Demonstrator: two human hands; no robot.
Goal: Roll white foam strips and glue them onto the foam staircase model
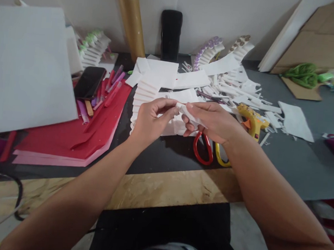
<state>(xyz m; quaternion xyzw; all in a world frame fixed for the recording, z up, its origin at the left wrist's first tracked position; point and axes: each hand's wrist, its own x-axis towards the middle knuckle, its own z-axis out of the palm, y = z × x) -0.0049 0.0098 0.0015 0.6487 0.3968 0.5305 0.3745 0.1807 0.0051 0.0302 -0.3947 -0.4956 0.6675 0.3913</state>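
Note:
A small folded or rolled piece of white paper [192, 118] is held up over the table between my two hands. My left hand [153, 118] pinches its near-left end with thumb and fingertips. Around the rest of the piece my right hand [213, 120] is closed, the thumb on top, so part of the paper is hidden. Beneath the hands lie white paper sheets [162, 73] and a fan of pleated white strips [143, 94]. Scissors with one red handle loop [203, 149] and one yellow loop rest just below my right hand.
A yellow glue gun [251, 119] lies right of my right hand, near white paper scraps [235, 88]. Red paper [68, 139], a phone [90, 82] and a white board [28, 69] are at left. Behind stand a gold cylinder [131, 19] and a black case [170, 35].

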